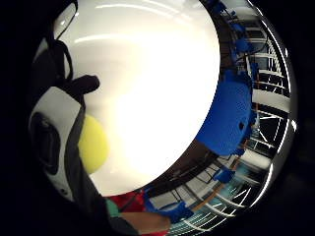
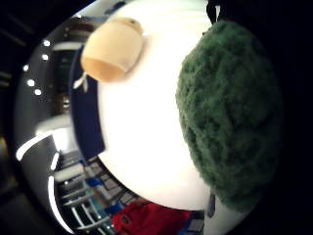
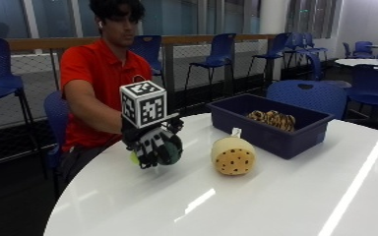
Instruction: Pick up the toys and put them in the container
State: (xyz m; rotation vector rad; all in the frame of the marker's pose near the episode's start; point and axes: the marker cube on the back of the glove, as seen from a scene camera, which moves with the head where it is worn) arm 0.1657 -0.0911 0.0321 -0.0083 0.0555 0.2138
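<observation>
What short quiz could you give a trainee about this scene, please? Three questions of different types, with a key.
1. True or false: the dark blue container is empty.
2. Multiple choice: what does the gloved right hand hold? A) a green fuzzy toy B) a red cup C) a book
3. Fill in the missing word: the tan toy lies on the white ____, beside the container.

Key:
1. False; a striped toy already lies inside it.
2. A; the fingers curl round the green toy above the table.
3. table
</observation>
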